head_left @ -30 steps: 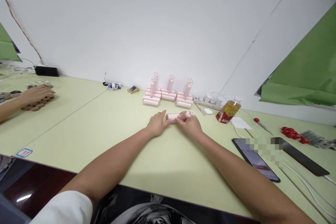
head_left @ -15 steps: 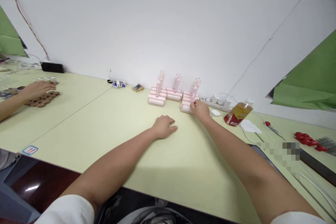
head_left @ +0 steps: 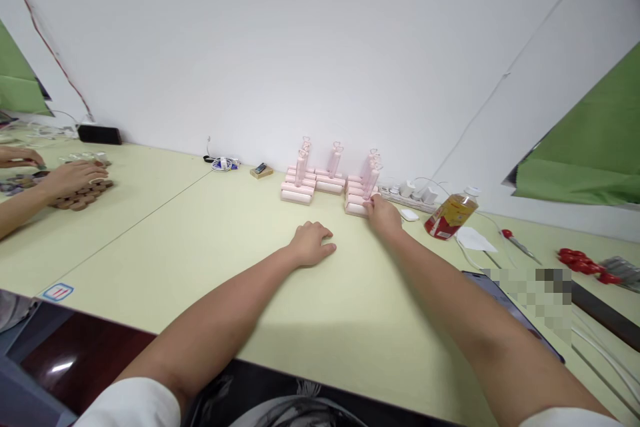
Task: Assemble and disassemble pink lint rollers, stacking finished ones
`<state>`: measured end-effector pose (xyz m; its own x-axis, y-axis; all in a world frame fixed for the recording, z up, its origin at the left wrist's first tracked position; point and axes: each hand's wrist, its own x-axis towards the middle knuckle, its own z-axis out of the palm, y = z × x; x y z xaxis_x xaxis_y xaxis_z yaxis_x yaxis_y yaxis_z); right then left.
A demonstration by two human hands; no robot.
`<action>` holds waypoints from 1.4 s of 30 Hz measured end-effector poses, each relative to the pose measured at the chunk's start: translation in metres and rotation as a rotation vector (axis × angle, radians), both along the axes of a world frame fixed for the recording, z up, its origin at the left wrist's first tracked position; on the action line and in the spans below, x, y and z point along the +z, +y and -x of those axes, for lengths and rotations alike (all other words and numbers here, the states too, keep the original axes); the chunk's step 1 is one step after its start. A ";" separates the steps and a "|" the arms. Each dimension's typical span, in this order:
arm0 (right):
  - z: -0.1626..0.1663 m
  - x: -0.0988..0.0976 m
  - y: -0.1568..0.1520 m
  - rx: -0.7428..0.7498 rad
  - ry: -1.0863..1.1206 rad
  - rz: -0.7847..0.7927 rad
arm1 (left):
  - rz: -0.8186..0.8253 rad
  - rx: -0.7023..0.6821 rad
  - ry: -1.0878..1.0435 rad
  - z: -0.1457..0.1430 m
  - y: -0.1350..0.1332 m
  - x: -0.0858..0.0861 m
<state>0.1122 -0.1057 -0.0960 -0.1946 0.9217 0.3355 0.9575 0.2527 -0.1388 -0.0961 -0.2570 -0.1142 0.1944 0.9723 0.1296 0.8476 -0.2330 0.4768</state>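
Several pink pieces stand against the wall, each with a long low base and an upright, partly clear stem topped by a small loop; their exact kind does not show. One group (head_left: 297,195) is on the left, another piece (head_left: 329,183) in the middle. My right hand (head_left: 384,215) is closed, its fingertips at the right end of the front pink piece (head_left: 357,205) in the right group. My left hand (head_left: 311,243) lies on the pale yellow table (head_left: 280,307) with its fingers partly spread and nothing in them.
A drink bottle (head_left: 452,215), a power strip (head_left: 413,195) and a phone (head_left: 515,313) lie to the right, with red-handled tools (head_left: 583,261) beyond. At the left, another person's hands (head_left: 75,177) work over brown round pieces (head_left: 83,197). A coiled cable (head_left: 223,164) rests by the wall.
The front right piece's stem now stands a little further right and nearer me, with my right fingers lower at its base. The other person's second hand has come into view at the left.
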 end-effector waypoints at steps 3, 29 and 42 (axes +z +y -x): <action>-0.004 0.000 0.000 -0.004 0.004 0.001 | 0.008 0.005 -0.008 0.000 -0.001 0.001; -0.005 -0.026 0.025 0.027 0.517 0.053 | 0.002 -0.008 0.016 -0.002 0.000 0.002; -0.011 -0.033 0.034 0.085 0.640 0.042 | -0.015 -0.004 -0.004 0.000 0.001 -0.002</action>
